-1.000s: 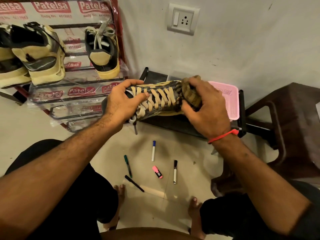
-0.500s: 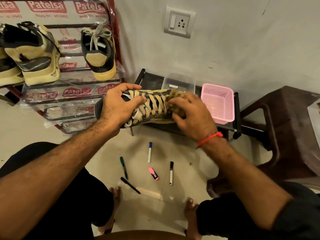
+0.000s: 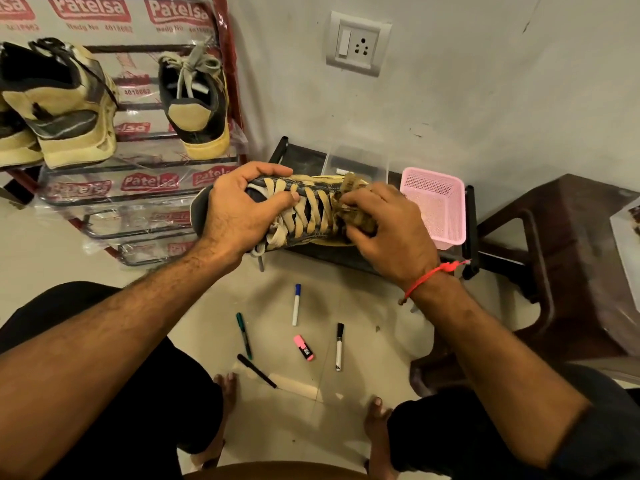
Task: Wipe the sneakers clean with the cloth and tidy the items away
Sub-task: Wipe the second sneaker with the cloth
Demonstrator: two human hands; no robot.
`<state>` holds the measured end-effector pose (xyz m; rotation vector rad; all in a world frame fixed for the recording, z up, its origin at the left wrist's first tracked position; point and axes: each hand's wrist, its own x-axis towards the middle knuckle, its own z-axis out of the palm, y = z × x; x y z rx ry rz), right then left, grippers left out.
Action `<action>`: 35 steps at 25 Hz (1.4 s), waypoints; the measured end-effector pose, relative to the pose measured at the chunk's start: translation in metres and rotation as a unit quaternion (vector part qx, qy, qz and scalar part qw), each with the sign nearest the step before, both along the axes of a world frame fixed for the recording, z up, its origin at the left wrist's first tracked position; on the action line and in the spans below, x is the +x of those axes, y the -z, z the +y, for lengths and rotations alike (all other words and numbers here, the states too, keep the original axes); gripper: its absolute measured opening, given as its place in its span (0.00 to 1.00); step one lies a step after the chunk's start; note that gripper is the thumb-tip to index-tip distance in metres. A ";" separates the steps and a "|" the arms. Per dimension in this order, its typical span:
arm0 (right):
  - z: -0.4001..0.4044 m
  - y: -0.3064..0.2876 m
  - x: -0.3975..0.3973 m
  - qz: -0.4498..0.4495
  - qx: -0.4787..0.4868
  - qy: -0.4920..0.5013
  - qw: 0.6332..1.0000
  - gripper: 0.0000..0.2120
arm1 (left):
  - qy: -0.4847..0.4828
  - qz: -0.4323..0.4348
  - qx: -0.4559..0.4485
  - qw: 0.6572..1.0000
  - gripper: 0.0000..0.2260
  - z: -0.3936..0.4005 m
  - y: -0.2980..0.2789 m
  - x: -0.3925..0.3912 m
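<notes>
Head camera looks down at two bare arms reaching out over a tiled floor (image 3: 346, 292). Between the hands is a dark sneaker (image 3: 311, 213) with tan laces, held up in the air on its side, with the heel end at the left and the toe end at the right. The left hand (image 3: 239, 216) grips the heel end, with its fingers curled over the top of the shoe and the thumb tucked in by the laces. The right hand (image 3: 388, 233) has its fingers curled around a bunched brown cloth (image 3: 356, 216) and presses it onto the shoe just past the laces, near the toe. A red thread (image 3: 429, 275) is tied on the right wrist.

Behind the shoe is a low black stand (image 3: 304, 157) with a clear box (image 3: 360, 164) and a pink basket (image 3: 436, 206) on it. The basket is just beside the right hand. On the left is a shoe rack (image 3: 145, 192) wrapped in plastic, and more sneakers sit on it, one of them a black and yellow sneaker (image 3: 197, 102). A brown plastic stool (image 3: 561, 258) stands on the right.

On the floor below the hands lie a blue marker (image 3: 296, 304), a green marker (image 3: 243, 335), a black pen (image 3: 256, 371), a black marker (image 3: 339, 346) and a pink highlighter (image 3: 303, 347). They lie near each other but apart.
</notes>
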<state>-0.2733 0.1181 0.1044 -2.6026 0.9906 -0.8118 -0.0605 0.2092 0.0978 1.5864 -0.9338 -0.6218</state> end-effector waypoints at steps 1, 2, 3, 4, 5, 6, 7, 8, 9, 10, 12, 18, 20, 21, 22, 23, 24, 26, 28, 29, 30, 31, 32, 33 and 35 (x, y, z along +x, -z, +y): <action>-0.004 -0.001 -0.002 0.004 -0.005 0.006 1.000 0.18 | 0.002 -0.004 -0.002 1.000 0.14 0.000 0.000 0.000; -0.010 -0.003 -0.004 -0.004 -0.011 0.039 0.999 0.17 | 0.002 -0.006 -0.003 1.000 0.14 -0.001 -0.001 0.000; -0.013 -0.004 -0.004 -0.017 -0.016 0.069 0.997 0.17 | -0.002 -0.005 -0.003 1.000 0.14 0.000 -0.001 0.001; -0.012 -0.005 -0.002 -0.017 -0.015 0.070 0.997 0.17 | -0.006 -0.003 -0.002 1.000 0.14 0.000 -0.001 0.003; -0.007 -0.004 0.000 0.000 -0.017 0.042 0.999 0.17 | -0.009 -0.001 0.000 1.000 0.14 0.000 0.000 0.004; -0.002 -0.002 0.001 0.022 -0.023 0.006 0.999 0.18 | -0.010 0.001 0.001 1.000 0.14 0.000 0.000 0.004; -0.002 -0.002 0.001 0.034 -0.024 -0.004 0.999 0.18 | -0.008 0.002 0.001 1.000 0.14 -0.001 0.000 0.003; -0.007 -0.003 0.000 0.029 -0.022 0.023 0.999 0.18 | -0.005 0.002 0.000 1.000 0.14 -0.001 -0.001 0.001; -0.012 -0.005 -0.002 0.011 -0.023 0.067 0.997 0.18 | -0.001 -0.001 -0.001 1.000 0.14 -0.002 -0.002 0.000; -0.014 -0.006 -0.003 -0.008 -0.025 0.098 0.995 0.17 | 0.002 -0.006 0.000 1.000 0.14 -0.001 -0.002 0.000; -0.007 -0.005 -0.001 -0.006 -0.022 0.067 0.997 0.17 | 0.005 -0.013 0.004 1.000 0.14 0.001 0.000 -0.001; -0.006 0.000 -0.004 -0.028 0.017 0.086 0.996 0.17 | 0.006 -0.038 -0.004 0.999 0.14 0.001 -0.001 0.000; 0.002 0.002 -0.003 -0.018 0.014 0.041 0.999 0.16 | 0.016 -0.045 -0.006 0.999 0.14 0.002 -0.001 0.000; 0.000 0.001 -0.002 -0.020 0.009 0.043 0.999 0.16 | 0.020 -0.044 -0.009 0.999 0.13 0.003 -0.002 -0.002; -0.005 -0.002 -0.002 -0.035 0.005 0.066 0.997 0.16 | 0.027 -0.049 -0.011 0.998 0.13 0.003 -0.003 -0.004; -0.009 -0.004 -0.003 -0.053 0.002 0.089 0.995 0.16 | 0.035 -0.061 -0.014 0.997 0.13 0.005 -0.004 -0.006; -0.010 -0.006 -0.003 -0.069 0.004 0.094 0.993 0.15 | 0.041 -0.076 -0.019 0.996 0.13 0.006 -0.004 -0.005; 0.000 -0.005 -0.001 -0.059 0.003 0.046 0.997 0.15 | 0.034 -0.090 -0.020 0.995 0.13 0.006 -0.004 -0.002; 0.015 0.001 0.004 -0.013 -0.001 0.002 1.000 0.16 | 0.017 -0.057 -0.017 0.998 0.13 0.003 -0.003 0.002; 0.015 0.004 0.004 0.003 -0.001 0.003 1.000 0.16 | 0.005 -0.028 -0.017 0.999 0.12 0.001 -0.002 0.004; 0.009 0.005 0.002 0.019 0.003 0.016 1.000 0.16 | -0.008 -0.001 -0.017 1.000 0.12 0.000 -0.002 0.006; -0.001 0.006 -0.003 0.047 0.006 0.037 0.998 0.15 | -0.025 0.018 -0.017 0.999 0.12 -0.002 -0.002 0.008; -0.012 0.006 -0.009 0.094 0.012 0.059 0.994 0.14 | -0.049 0.039 -0.014 0.998 0.12 -0.003 -0.003 0.011; -0.019 0.007 -0.017 0.143 0.030 0.081 0.986 0.12 | -0.078 0.078 -0.013 0.994 0.11 -0.005 -0.003 0.015; -0.024 0.008 -0.029 0.136 0.090 0.107 0.981 0.11 | -0.121 0.206 -0.020 0.971 0.10 -0.009 -0.005 0.025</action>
